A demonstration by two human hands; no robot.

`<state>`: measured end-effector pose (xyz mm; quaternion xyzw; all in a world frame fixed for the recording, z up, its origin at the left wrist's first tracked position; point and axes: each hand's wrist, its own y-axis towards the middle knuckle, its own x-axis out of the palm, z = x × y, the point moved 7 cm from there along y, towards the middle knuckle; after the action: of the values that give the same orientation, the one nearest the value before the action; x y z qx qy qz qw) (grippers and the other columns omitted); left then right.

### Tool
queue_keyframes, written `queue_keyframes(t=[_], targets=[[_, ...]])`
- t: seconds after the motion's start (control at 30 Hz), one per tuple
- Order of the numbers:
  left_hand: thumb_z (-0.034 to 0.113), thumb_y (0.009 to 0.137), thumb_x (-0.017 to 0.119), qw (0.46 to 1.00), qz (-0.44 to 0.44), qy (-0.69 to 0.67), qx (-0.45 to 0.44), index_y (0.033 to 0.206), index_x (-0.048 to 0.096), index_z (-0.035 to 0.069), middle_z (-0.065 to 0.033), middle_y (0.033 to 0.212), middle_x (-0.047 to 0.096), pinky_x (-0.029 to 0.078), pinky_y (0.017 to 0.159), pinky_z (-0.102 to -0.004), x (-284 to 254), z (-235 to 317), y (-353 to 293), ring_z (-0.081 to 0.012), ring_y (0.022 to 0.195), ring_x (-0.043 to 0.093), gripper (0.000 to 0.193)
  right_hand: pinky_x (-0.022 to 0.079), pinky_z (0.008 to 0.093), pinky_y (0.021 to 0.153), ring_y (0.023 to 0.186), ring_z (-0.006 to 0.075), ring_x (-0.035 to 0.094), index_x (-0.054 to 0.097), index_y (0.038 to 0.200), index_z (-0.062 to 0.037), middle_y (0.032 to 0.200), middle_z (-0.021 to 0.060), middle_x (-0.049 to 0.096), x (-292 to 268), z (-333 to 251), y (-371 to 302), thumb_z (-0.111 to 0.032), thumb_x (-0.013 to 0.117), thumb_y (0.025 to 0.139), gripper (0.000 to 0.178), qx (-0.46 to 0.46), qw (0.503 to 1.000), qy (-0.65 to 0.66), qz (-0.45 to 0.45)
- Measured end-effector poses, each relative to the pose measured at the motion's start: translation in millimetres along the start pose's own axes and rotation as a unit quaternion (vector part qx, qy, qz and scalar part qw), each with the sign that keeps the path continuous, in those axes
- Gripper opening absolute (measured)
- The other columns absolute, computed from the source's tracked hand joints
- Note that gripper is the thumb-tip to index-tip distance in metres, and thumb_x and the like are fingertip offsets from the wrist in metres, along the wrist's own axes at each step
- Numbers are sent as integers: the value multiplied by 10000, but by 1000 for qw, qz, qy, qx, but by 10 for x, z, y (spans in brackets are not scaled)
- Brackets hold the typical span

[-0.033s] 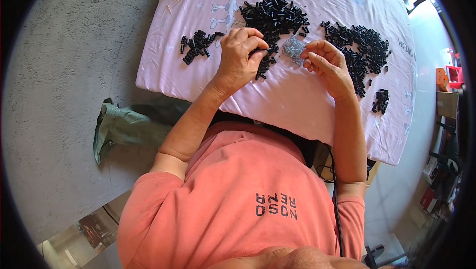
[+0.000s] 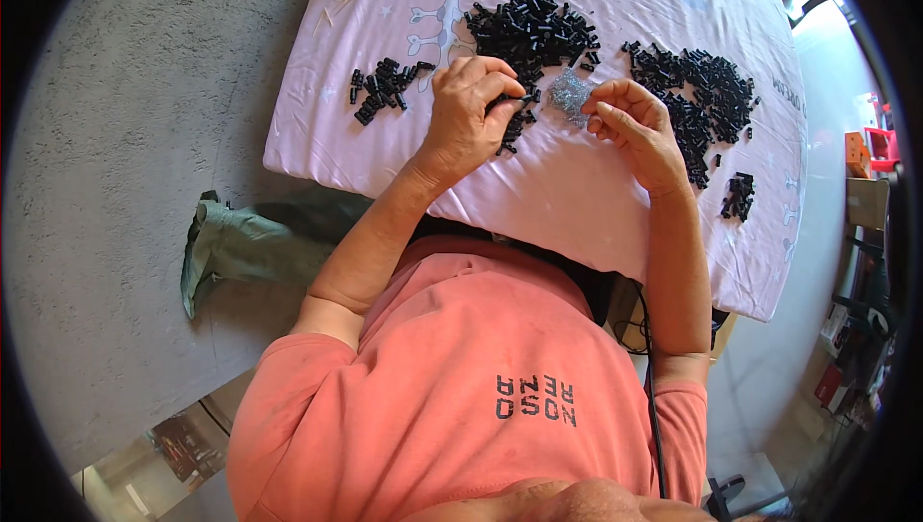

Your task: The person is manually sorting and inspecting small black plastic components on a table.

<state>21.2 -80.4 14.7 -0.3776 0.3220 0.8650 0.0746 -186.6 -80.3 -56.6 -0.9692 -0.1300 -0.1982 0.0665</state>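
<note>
My left hand [image 2: 468,116] is closed in a pinch, thumb against fingertips, with a small black cylindrical piece [image 2: 522,98] showing at the tips. Beneath and beside it lies a strip of similar black pieces [image 2: 510,140], joined to the large black heap [image 2: 534,30] farther away. My right hand [image 2: 630,128] also pinches, thumb to index finger, just right of a small pile of silvery metal bits [image 2: 569,94]. Whatever sits between those right fingertips is too small to make out. The two hands are apart, the silvery pile lying between them.
A pale pink patterned cloth [image 2: 558,200] covers the table. Another black heap [image 2: 707,94] spreads to the right, with a little cluster [image 2: 738,197] nearer me. A smaller group [image 2: 385,89] lies left. Thin pale sticks [image 2: 338,5] rest far left. Green fabric [image 2: 260,238] hangs beside the table.
My left hand has shifted very slightly to the right. The right hand and the piles look the same.
</note>
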Motion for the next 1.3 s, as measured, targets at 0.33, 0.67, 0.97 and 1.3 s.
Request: queue_keyframes(t=[0.33,0.67,0.97,1.3], targets=[[45,780,738,997,5,-58,59,898,657,96,-29,888,680,415,878,-366,236,356,81,-211,869,648,152,555,241,723,804,128,686,675,1077,1,934,93,722,103,6,-17,-58,666,920,168,13,998,-50,-21],[39,775,708,1000,14,-5,-3,891,687,78,-63,892,692,464,819,-363,168,37,144,-257,849,665,125,549,236,719,787,118,682,654,1007,-6,888,54,696,48,-4,-6,-30,669,903,108,-2,999,-50,3],[44,779,698,995,11,92,-42,905,699,120,-9,898,658,409,852,-376,52,-365,90,-210,904,630,148,511,218,700,779,77,642,677,946,-3,876,17,684,159,90,-13,52,676,841,119,0,991,-133,-32],[107,752,732,992,-34,107,-64,907,677,176,4,917,597,333,936,-418,126,-423,68,-204,979,576,178,484,269,632,675,136,611,691,880,-22,779,53,635,394,-88,-81,26,717,735,154,-110,895,-429,-44]])
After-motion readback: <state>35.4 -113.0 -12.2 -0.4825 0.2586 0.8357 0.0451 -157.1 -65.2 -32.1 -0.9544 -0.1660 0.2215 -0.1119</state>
